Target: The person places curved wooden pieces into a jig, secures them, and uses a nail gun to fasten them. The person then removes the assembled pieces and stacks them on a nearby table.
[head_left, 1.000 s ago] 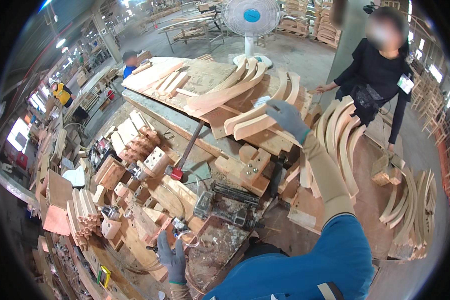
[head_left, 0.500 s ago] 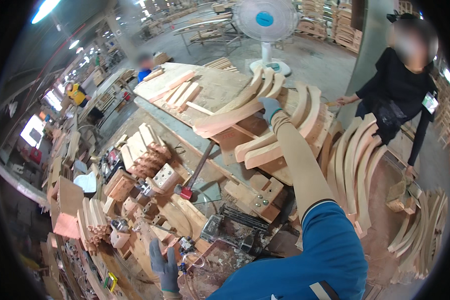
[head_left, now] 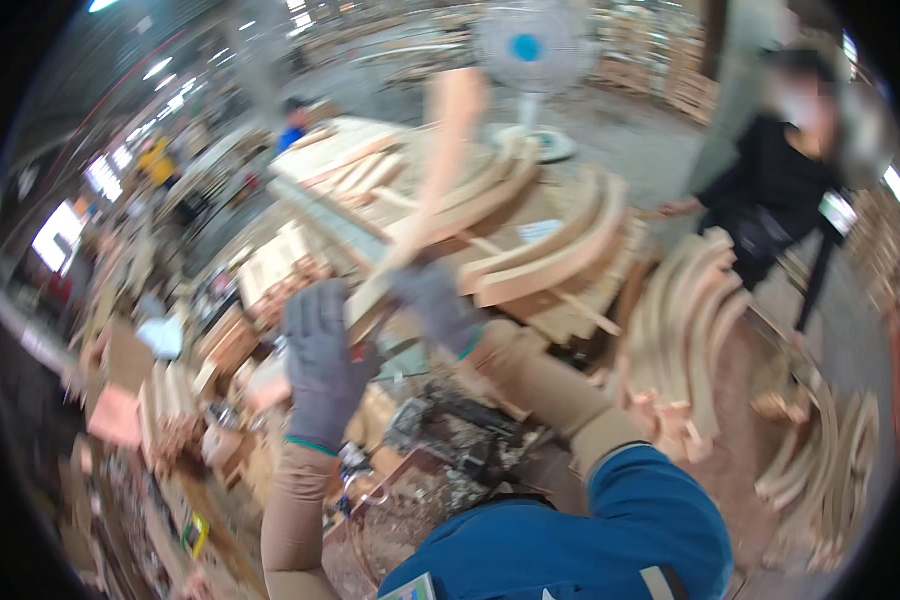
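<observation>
A curved wooden piece stands tilted up in front of me, its upper end blurred by motion. Around its lower part is my right hand, in a grey glove, with the fingers closed on the wood. Close beside the lower end is my left hand, also gloved; its fingers stretch upward and look open, though whether they touch the wood is unclear. Several more curved pieces lie on the bench beyond my right hand. Below the hands sits a dark metal clamp-like device among wooden blocks.
A stack of curved pieces stands at the right, near a person in black. Short wooden blocks are piled at the left. A white fan stands behind the bench. Farther off are other people.
My right hand has drawn back toward me from the far pieces, bringing one curved piece upright. My left hand has risen from the lower left to the piece's lower end.
</observation>
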Motion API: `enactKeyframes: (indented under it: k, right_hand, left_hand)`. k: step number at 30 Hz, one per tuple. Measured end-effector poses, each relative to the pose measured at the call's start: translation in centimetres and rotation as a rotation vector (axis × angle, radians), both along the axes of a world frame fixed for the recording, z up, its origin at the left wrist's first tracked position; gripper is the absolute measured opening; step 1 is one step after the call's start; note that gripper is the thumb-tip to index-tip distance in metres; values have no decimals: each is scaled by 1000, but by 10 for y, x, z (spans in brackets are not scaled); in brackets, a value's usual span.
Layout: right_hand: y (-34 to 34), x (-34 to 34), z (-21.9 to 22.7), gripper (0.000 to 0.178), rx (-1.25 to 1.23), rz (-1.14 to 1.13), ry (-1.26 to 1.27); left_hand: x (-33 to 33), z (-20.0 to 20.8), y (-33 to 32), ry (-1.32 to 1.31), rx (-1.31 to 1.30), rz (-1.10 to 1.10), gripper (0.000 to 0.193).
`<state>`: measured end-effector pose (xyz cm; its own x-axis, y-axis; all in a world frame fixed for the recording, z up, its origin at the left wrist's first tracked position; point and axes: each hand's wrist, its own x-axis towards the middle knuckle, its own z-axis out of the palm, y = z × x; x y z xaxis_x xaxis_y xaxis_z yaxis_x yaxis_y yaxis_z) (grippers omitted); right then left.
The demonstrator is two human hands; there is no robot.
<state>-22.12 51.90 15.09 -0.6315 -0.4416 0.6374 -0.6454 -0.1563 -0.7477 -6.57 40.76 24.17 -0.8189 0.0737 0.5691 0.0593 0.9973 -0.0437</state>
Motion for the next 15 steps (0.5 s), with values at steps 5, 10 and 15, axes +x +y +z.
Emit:
enactKeyframes:
  k: [5, 10, 15]
  right_hand:
    - [19, 17, 22, 58, 36, -86, -363]
    - [182, -128, -19, 79, 116, -1269, 261]
    - [220, -162, -78, 70, 717, -1229, -7]
  left_hand:
    - [25, -56, -43, -171, 402, 305, 71]
    - [108, -69, -104, -135, 324, 492, 68]
    - [226, -115, -168, 89, 162, 502, 52]
